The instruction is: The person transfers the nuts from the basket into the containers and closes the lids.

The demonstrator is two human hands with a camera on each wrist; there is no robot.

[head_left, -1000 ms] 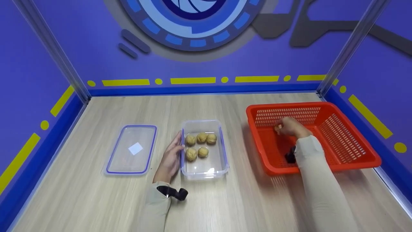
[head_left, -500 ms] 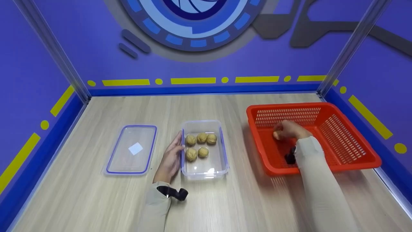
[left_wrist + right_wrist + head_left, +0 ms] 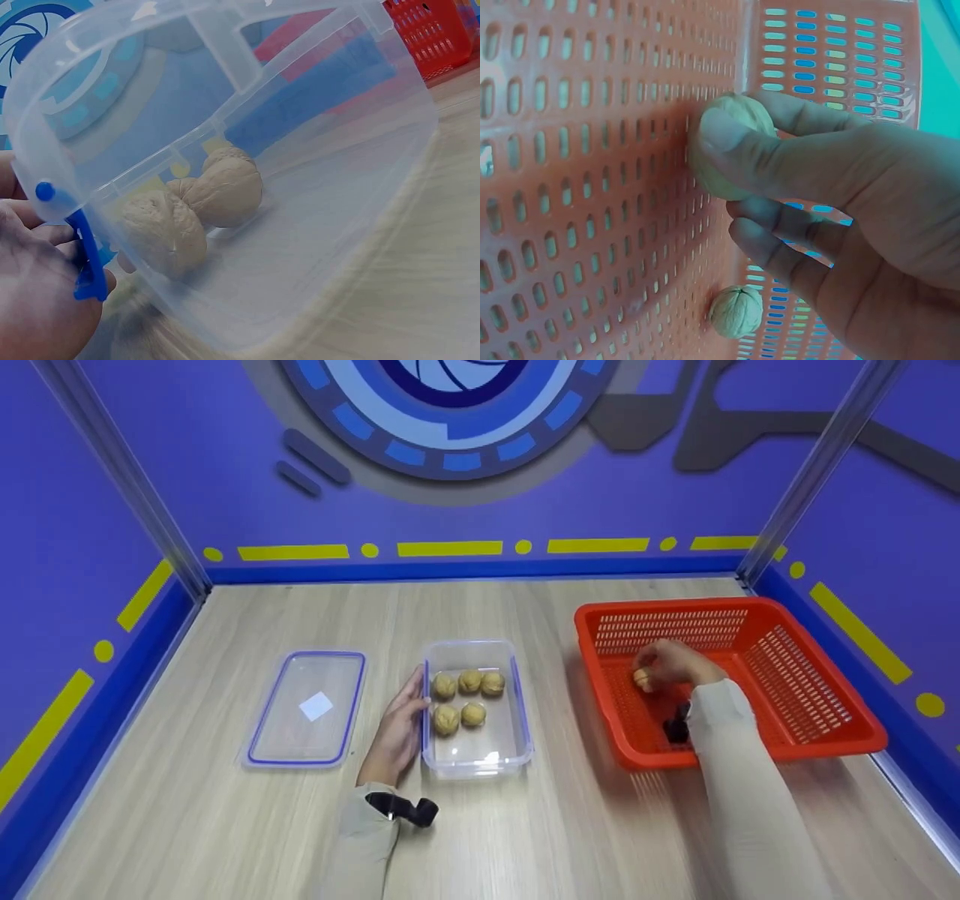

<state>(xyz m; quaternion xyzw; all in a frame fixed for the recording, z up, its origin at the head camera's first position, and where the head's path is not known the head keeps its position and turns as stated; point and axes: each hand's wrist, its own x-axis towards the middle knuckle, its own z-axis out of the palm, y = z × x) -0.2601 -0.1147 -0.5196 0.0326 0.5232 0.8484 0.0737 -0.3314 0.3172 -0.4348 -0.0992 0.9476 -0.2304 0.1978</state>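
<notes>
My right hand [image 3: 673, 661] is inside the red plastic basket [image 3: 611, 720], pinching a walnut [image 3: 643, 679] between thumb and forefinger; the other fingers hang below it in the right wrist view. Another walnut [image 3: 736, 311] lies in the basket near those fingers. On the left, my left hand [image 3: 396, 733] rests along the outer side of a clear plastic box [image 3: 523, 720], fingers extended and thumb at the rim. Several walnuts [image 3: 472, 714] sit in that box, toward its back and left. A blue clip [image 3: 88, 259] hangs in front of the left fingers in the left wrist view.
A clear lid [image 3: 281, 735] with a blue seal and a white square label lies flat left of the box. Purple panels [image 3: 465, 525] enclose the wooden table [image 3: 555, 832] at the back and both sides. Black cameras are strapped to both wrists.
Within the basket, my right hand has shifted slightly left and toward me, and the pinched walnut shows more fully. The left hand, box and lid have stayed put.
</notes>
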